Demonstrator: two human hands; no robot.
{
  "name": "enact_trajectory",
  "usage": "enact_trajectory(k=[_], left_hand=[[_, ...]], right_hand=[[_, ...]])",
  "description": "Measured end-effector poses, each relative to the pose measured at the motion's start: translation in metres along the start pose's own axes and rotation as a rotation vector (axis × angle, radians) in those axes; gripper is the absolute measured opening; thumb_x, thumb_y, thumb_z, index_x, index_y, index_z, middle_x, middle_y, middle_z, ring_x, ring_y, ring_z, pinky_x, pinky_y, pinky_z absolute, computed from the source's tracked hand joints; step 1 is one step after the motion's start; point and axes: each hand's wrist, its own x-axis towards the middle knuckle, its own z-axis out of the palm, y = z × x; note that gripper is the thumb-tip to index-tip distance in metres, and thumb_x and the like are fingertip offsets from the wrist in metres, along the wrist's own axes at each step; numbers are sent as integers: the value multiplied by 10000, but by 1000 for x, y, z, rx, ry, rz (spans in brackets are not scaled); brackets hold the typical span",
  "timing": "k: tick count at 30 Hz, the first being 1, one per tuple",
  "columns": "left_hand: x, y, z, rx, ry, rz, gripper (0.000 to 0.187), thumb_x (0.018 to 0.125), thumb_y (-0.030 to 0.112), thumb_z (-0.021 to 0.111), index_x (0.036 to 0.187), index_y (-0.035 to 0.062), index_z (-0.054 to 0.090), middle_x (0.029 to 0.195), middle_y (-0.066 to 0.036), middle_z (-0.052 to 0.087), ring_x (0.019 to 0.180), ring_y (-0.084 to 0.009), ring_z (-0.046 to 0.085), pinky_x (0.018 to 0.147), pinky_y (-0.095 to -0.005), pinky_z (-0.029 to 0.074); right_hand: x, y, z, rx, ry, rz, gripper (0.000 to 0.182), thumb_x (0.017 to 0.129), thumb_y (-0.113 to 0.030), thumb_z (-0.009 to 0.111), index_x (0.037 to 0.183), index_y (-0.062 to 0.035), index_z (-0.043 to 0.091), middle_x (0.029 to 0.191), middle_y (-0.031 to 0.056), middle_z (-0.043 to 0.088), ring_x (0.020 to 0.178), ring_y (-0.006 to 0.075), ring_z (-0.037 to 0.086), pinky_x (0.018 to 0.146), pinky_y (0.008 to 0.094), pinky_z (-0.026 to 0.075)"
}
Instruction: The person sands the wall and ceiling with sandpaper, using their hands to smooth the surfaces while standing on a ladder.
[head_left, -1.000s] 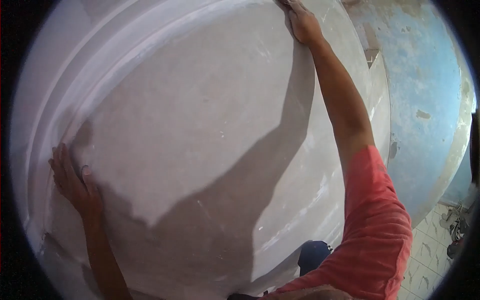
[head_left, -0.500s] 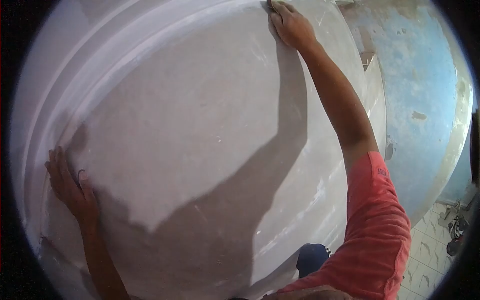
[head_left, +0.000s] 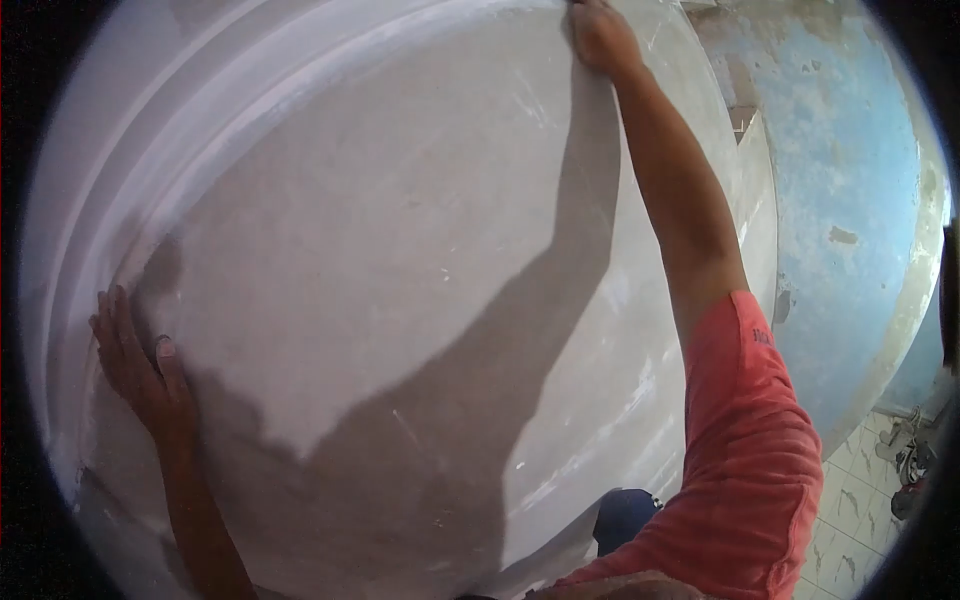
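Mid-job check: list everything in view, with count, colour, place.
Smooth surface: one, grey, centre
Stepped moulding: one run, pale grey, left and top
Boxy shape: one, pale, upper right
Patchy wall: one, blue, right
Tiled floor: one, white, lower right
Jumbled items: count unclear, dark, floor
Shadow: one, dark grey, across surface
Fabric: one patch, dark blue, bottom
Sleeve: one, red, lower right
Left hand: one, bare, left
Right hand: one, bare, top edge, cropped

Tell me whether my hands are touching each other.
Apart. The head view plainly shows grey surface between the left hand, far left, and the right hand, at the top edge.
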Motion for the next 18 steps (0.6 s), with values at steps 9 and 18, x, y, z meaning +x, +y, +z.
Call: enact_trajectory(k=[9,18], left_hand=[[2,-1,0,10,-15,-10,633,1004,488,314,1519,122,336,1572,-155,300,1459,-428,205,1165,-589,129],[4,0,-3,-17,5,25,640,1006,489,331,1517,103,338,1575,-174,287,1455,-443,195,1172,-573,139]], right_hand=[[1,-14,-22,159,14,229,492,1001,-235,318,1353,66,484,1418,267,476,1368,398,395,1163,419,278],[-5,-20,6,133,66,167,502,997,-283,343,1349,37,506,1439,252,457,1348,407,410,1157,452,283]])
